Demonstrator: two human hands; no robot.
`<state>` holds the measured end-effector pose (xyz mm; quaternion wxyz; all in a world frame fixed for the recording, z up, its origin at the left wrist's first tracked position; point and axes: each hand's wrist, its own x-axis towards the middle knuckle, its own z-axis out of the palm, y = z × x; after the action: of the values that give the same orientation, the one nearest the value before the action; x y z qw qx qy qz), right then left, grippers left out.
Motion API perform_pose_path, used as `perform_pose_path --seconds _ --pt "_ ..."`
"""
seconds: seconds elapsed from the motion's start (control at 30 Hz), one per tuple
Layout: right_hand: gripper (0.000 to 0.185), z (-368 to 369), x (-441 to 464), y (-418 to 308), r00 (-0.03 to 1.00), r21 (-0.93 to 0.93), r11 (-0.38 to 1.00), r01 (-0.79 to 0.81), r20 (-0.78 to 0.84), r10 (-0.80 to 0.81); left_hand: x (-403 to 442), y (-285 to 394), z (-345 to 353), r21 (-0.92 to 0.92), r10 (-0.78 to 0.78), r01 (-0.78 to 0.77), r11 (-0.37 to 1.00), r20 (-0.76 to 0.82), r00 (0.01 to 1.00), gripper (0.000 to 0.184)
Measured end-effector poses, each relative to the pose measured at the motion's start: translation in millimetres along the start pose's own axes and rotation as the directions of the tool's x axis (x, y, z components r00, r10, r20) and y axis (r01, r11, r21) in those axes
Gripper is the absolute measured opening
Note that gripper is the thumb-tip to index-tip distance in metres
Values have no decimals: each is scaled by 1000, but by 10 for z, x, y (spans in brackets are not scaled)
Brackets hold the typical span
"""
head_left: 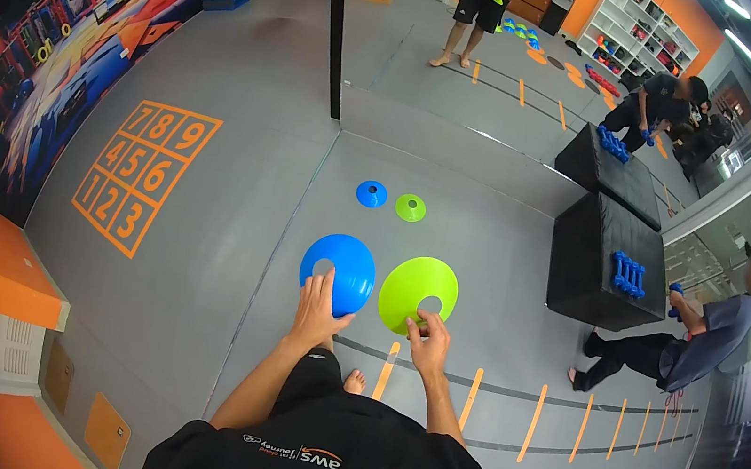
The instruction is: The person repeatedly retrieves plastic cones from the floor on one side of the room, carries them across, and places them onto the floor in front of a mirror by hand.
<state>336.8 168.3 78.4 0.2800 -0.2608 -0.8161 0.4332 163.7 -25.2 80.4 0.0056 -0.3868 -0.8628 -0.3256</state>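
My left hand (318, 310) grips a blue disc cone (351, 274) by its lower left part, the fingers at its centre hole. In my right hand (427, 342) is a lime-green disc cone (411, 285), pinched near its lower edge beside the hole. The two cones are held side by side in front of me, tilted so their round faces show. Beyond them, a smaller-looking blue cone (371, 203) and a green cone (410, 212) rest on the grey floor, a little apart from each other.
A wall mirror (463, 146) stands ahead, reflecting the room. To the right, a black padded box (591, 253) bears several blue dumbbells (628, 275), and another person (704, 335) stands beside it. An orange number grid (146, 176) and ladder markings (533, 421) are on the floor.
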Motion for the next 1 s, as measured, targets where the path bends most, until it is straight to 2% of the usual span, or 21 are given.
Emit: perform_pose_path --seconds 0.3,0.4,0.53,0.7,0.8,0.93,1.0 --pt "21 664 1149 33 997 16 997 -81 12 81 1235 -710 139 -65 29 -28 998 14 999 108" --pt "21 885 1549 22 999 -22 999 -31 33 31 1573 -906 83 -61 -5 8 998 41 999 106" --pt "21 1076 1924 -76 998 -60 997 -50 35 53 1999 -1121 85 -47 19 -16 999 66 998 103" --pt "23 1243 2183 9 997 9 998 -69 -24 69 2369 -1139 253 -68 20 -11 998 134 991 103" --pt "23 1216 2314 98 987 27 988 -154 -34 155 2523 -1104 459 -84 33 -18 996 186 982 106" --pt "28 1111 2611 457 979 -14 980 -201 -48 200 2882 -1076 733 -73 64 -46 996 259 964 109" --pt "32 1041 2875 634 974 -31 974 -224 -41 223 3103 -1072 867 -45 57 -48 998 232 971 108"
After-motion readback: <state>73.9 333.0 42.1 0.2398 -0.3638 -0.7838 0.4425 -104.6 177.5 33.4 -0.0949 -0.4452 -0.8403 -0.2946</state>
